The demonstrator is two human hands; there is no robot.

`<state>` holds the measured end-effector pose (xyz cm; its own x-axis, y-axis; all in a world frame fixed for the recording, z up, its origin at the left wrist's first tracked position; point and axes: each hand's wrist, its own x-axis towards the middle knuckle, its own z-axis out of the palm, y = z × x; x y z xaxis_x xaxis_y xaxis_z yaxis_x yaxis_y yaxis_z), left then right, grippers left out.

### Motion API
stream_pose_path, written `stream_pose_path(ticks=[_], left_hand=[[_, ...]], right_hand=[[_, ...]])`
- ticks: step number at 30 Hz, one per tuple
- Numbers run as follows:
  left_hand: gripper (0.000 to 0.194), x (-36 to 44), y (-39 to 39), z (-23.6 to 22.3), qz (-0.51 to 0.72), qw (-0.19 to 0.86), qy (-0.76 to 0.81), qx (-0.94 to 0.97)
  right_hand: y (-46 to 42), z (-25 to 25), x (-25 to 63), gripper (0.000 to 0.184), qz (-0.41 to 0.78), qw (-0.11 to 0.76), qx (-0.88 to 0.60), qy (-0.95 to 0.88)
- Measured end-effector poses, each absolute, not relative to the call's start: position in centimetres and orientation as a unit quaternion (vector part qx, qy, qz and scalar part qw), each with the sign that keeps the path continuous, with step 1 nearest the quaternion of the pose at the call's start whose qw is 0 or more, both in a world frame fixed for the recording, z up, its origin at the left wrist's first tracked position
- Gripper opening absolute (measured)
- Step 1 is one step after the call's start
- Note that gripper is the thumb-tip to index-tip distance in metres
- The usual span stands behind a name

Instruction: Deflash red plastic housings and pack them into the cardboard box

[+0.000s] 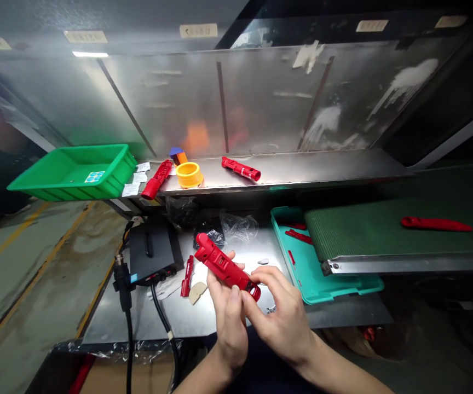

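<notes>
A long red plastic housing (226, 268) is held tilted above the metal table, its upper end pointing left and away from me. My left hand (228, 314) is wrapped under it, with the thumb pressed on its side. At the lower end, near a round opening, my right hand (280, 312) pinches the housing with thumb and fingers. Whether a small part sits between those fingertips I cannot tell. To the left on the table lie a narrow red plastic piece (187, 276) and a beige half-round piece (197, 293).
A shelf (302, 172) carries a green bin (76, 189), a yellow ring (189, 175) and two red housings (240, 168). On the right, a teal tray (318, 293) stands under a green conveyor (363, 241) bearing a red part (436, 224). A black box (154, 249) with cables is at left.
</notes>
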<state>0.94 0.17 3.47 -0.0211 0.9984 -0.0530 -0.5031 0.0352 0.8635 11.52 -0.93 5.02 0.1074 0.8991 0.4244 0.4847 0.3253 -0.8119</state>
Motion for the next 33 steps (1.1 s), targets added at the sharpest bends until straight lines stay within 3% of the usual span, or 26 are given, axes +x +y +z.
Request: stream_pose_path(ticks=[22,30,33], left_hand=[[0.056,2.6,0.1,4.0,0.595,0.570,0.441,0.356],[0.059,3.1,0.4,3.9,0.594,0.581,0.434,0.349],[0.059,3.0,0.6,4.1,0.588,0.616,0.408,0.328]], right_hand=[[-0.9,5.0,12.9,0.015,0.194,0.494,-0.553,-0.642],[-1.0,4.5,13.7,0.032,0.055,0.456,-0.540,-0.705],[-0.9,4.3,14.5,0.038,0.145,0.474,-0.544,-0.677]])
